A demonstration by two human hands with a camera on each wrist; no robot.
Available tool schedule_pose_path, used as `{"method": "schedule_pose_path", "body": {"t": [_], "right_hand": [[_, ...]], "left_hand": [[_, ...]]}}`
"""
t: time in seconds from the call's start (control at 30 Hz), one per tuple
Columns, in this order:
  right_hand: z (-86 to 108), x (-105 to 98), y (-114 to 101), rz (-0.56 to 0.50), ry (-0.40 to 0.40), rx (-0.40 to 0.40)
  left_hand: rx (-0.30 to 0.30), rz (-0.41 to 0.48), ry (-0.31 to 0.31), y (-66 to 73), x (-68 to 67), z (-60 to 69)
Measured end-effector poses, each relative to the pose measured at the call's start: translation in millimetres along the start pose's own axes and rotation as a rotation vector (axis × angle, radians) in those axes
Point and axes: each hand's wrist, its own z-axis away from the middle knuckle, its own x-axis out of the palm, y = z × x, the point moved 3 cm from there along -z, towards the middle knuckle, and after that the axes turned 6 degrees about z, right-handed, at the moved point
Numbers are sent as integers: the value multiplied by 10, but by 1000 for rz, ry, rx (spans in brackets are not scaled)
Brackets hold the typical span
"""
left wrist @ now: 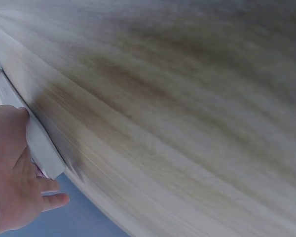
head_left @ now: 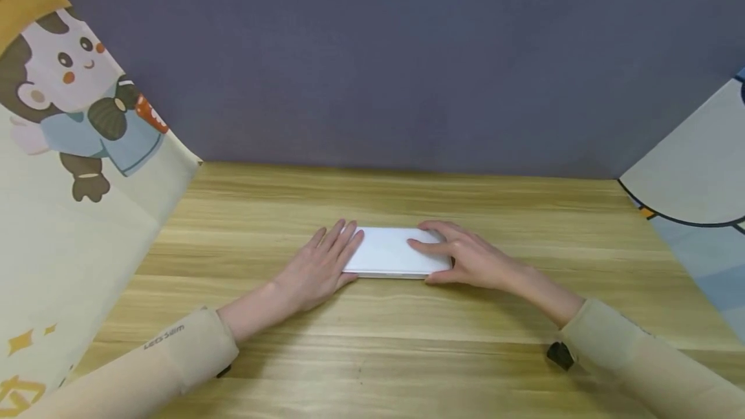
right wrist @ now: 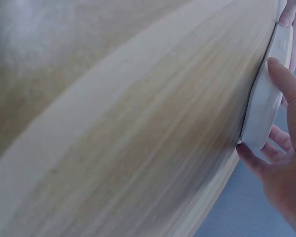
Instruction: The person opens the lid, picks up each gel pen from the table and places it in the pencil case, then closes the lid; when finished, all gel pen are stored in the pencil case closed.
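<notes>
A flat white rectangular box [head_left: 387, 252] lies on the wooden table, its long side facing me. My left hand [head_left: 319, 267] rests on the box's left end, fingers straight and the thumb at the front edge. At the other end my right hand [head_left: 470, 258] grips the box, thumb on the near side, fingers at the top and far side. In the left wrist view the left hand [left wrist: 12, 170] touches the side of the box [left wrist: 42, 145]. The right wrist view has the right hand [right wrist: 293, 158] around the box end [right wrist: 260, 106].
The light wooden table [head_left: 372, 354] extends around both arms. A dark grey-blue panel [head_left: 407, 63] stands along its far edge. Printed cartoon panels flank the table at the left [head_left: 75, 167] and right [head_left: 692, 160].
</notes>
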Motion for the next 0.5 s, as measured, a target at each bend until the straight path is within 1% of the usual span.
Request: {"method": "schedule_pose_path", "body": {"t": [0.17, 0.37, 0.5], "right_hand": [[-5, 5, 19, -6, -2, -2], [-5, -2, 30, -2, -2, 1], [-14, -3, 32, 2, -10, 5]], "left_hand": [[-16, 8, -24, 7, 4, -5], [-24, 4, -29, 16, -8, -15], [-26, 20, -40, 11, -7, -19]]}}
